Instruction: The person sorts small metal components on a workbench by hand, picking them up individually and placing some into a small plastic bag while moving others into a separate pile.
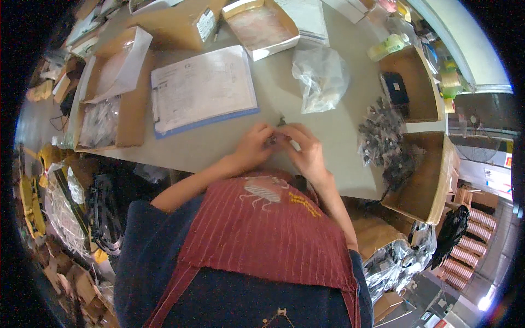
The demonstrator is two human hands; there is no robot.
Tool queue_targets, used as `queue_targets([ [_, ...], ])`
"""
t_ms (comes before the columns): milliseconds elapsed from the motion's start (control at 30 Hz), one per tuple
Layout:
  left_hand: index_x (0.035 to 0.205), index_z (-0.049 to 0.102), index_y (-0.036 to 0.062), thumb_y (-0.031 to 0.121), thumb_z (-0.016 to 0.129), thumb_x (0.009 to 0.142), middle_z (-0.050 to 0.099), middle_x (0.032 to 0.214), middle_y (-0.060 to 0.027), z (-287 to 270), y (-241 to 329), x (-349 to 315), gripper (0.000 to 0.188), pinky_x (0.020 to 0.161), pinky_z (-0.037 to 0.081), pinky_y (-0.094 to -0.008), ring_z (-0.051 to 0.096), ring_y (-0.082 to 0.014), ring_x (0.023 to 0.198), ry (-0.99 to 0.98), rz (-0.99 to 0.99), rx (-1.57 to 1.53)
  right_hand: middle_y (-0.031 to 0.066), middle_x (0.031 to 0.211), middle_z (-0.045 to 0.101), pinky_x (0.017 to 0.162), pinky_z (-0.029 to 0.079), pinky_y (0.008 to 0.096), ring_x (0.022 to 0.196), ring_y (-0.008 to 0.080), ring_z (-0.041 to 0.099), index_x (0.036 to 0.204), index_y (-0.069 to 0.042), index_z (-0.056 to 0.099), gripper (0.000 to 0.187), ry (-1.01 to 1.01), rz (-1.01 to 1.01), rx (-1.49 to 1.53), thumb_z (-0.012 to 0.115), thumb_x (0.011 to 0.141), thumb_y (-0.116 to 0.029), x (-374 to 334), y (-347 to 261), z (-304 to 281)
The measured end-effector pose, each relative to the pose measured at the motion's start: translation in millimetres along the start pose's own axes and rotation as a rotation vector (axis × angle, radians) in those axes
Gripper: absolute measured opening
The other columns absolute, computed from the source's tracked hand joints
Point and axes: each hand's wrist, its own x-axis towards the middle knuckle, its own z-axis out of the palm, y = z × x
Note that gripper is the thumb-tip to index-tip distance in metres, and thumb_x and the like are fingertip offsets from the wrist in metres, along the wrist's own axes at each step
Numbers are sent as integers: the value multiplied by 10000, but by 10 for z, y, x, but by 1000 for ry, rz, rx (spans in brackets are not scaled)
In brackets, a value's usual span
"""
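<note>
Close together above the table [240, 143], my left hand [252, 146] and my right hand [304, 151] have their fingers pinched around a small dark part [272, 140]. Its exact kind cannot be made out, since the fingertips cover most of it. Just beyond the fingertips shows another small dark piece [282, 120]. To the right lies a heap of small dark parts [378, 131], some of them seemingly in clear plastic. A crumpled clear plastic bag [321, 79] rests beyond my right hand.
Printed sheets [202, 82] lie on a blue board at the left. An open carton [139, 104] holding plastic bags stands farther left; a shallow white-edged box [261, 30] is at the back. Two cartons [424, 177] border the right side, near a dark phone-like object [395, 87] and a bottle [388, 47].
</note>
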Motion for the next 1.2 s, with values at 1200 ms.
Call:
queue_targets([
  [1200, 1043, 663, 100, 138, 764, 822, 601, 1021, -115, 14, 59, -31, 245, 800, 516, -385, 618, -290, 944, -40, -99, -50, 139, 953, 648, 709, 537, 425, 826, 352, 660, 1007, -65, 686, 159, -86, 156, -115, 664, 850, -62, 38, 425, 2],
])
